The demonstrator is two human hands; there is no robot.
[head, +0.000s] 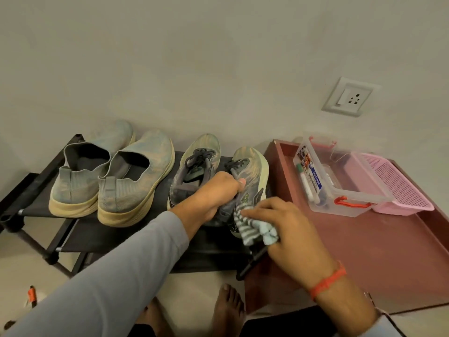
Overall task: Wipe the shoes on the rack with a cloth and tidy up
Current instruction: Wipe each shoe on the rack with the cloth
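Left grip (220,190) holds laced sneaker (251,176); right grip (279,229) presses striped cloth (252,227).

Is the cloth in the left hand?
No, the right hand holds the striped cloth; the left hand grips the laced shoe.

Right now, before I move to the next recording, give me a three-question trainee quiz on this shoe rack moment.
1. True or false: the left hand grips the rightmost laced shoe.
2. What does the right hand hold? A) brush B) striped cloth C) marker
3. Fill in: the clear plastic box sits on the reddish table, touching a pink ____.

Key: 1 true; 2 B; 3 basket.
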